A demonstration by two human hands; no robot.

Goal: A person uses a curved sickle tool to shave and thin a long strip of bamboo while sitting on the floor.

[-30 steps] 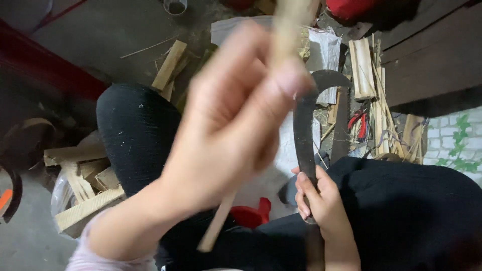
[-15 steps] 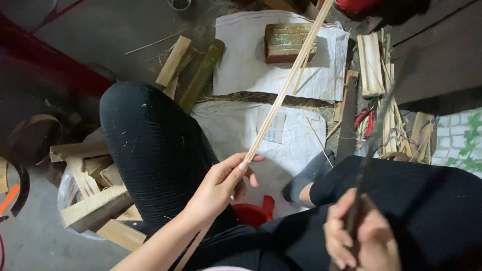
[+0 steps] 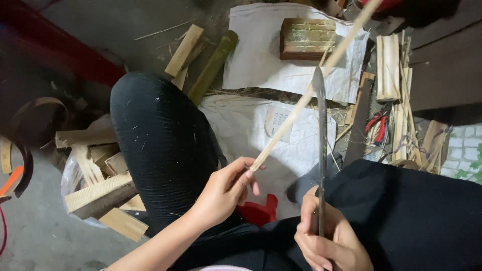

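Seen from above, seated person at work:
Left hand (image 3: 223, 193): fingers curled, pinching the lower end of a long pale bamboo strip (image 3: 306, 98) between thumb and fingertips.
Bamboo strip: slants up and to the right, crossing over the white sheets (image 3: 261, 65) on the floor.
Right hand (image 3: 326, 243): closed in a fist round the handle of a knife (image 3: 320, 150).
Knife: blade upright, its tip touching or just beside the strip; which cannot be told.
Floor: wooden block (image 3: 307, 38) on the sheet, green bamboo stalk (image 3: 213, 65), wood offcuts (image 3: 100, 193) left, red pliers (image 3: 376, 128) right.
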